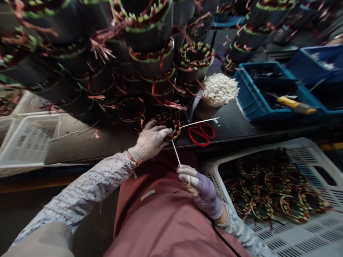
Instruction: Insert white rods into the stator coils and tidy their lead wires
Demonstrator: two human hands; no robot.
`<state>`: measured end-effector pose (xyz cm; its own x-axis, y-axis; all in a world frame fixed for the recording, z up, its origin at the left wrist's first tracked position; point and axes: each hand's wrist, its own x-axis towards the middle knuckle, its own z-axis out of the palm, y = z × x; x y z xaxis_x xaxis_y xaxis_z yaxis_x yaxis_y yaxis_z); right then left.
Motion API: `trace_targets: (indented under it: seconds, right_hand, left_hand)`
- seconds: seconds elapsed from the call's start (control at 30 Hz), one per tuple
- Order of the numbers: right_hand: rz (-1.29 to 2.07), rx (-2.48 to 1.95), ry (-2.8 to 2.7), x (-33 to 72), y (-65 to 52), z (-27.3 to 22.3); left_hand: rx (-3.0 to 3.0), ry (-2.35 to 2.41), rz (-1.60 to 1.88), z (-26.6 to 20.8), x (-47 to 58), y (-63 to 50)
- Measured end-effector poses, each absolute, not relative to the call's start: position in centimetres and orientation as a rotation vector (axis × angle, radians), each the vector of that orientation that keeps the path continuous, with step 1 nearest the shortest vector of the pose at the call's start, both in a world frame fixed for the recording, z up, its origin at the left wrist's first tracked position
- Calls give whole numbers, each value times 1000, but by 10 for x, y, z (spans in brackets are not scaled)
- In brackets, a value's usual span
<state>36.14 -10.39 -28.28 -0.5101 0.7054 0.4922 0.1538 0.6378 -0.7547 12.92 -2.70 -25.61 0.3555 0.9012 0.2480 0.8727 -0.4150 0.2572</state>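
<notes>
A small wound stator (175, 129) with copper wire and green insulation lies at the bench's front edge. My left hand (153, 140), in a whitish knit glove, is closed over its left side, the thumb reaching across its opening. Below and to the right, my right hand (199, 187), in a purple and white glove, pinches the lower end of a white cord (176, 153). This cord runs up to the stator's rim. Another length of white cord (200, 122) sticks out to the right, over the red-handled scissors (200, 135) lying beside the stator.
Stacks of larger stators (150, 60) with loose copper leads fill the back. A bundle of white-tipped sticks (220, 90) stands behind the scissors. Right are blue bins (252, 103) with a yellow-handled tool (296, 105), and a white crate (308, 144) of small stators. A white basket (32, 141) sits left.
</notes>
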Motion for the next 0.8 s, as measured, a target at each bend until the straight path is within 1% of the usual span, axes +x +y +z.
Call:
trace_targets:
  seconds: [0.17,0.27,0.43,0.5,0.7,0.8]
  right_hand:
    - [894,-780,-1978,354,-92,-290]
    - [907,-761,-1898,334,-71,-298]
    - [1006,-903,-1592,307,-43,-302]
    - [1043,-975,-1508,307,-43,-297]
    - [931,-928,-1729,314,-41,-264]
    - [904,-976,-1839,307,-31,-258]
  left_hand:
    - [2518,1614,592,-258,126,-26]
    - [2485,1619,653,-260,127,-28]
    - [2286,1735,1040,-265,136,-35]
    - [2254,1741,1123,-267,138,-36]
    - [2451,1452,1242,-269,136,-30]
    - [2478,1359,1313,-271,134,-28]
